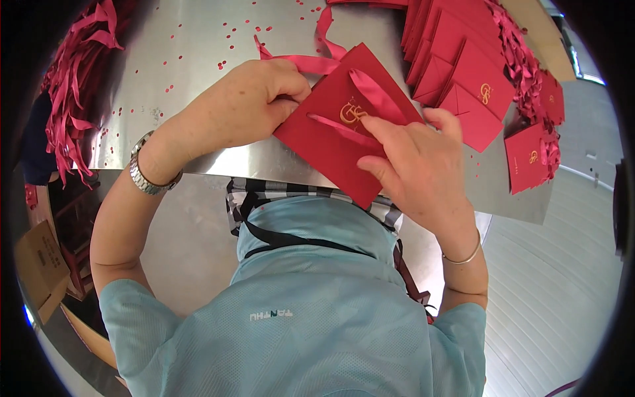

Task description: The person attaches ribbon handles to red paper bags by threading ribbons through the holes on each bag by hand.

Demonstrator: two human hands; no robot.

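Observation:
A red paper gift bag (337, 155) with a gold emblem lies tilted at the table's near edge, its lower corner past that edge. My left hand (264, 99) is closed on the bag's upper left edge, thumb and forefinger pinched there. A loose pink ribbon (307, 64) trails out beyond that hand onto the table. Across the bag's front runs a pink ribbon handle (374, 96), both strands passing under my right hand (423, 165). The right forefinger presses by the emblem and the thumb sits lower on the bag. My right palm hides where the strands end.
A metal table (192, 40) carries scattered red paper dots (223, 64). Stacked red bags (463, 73) fill its far right, with more ribboned bags (526, 159) at the right edge. Pink ribbons (73, 86) hang at the left. A cardboard box (43, 264) stands lower left.

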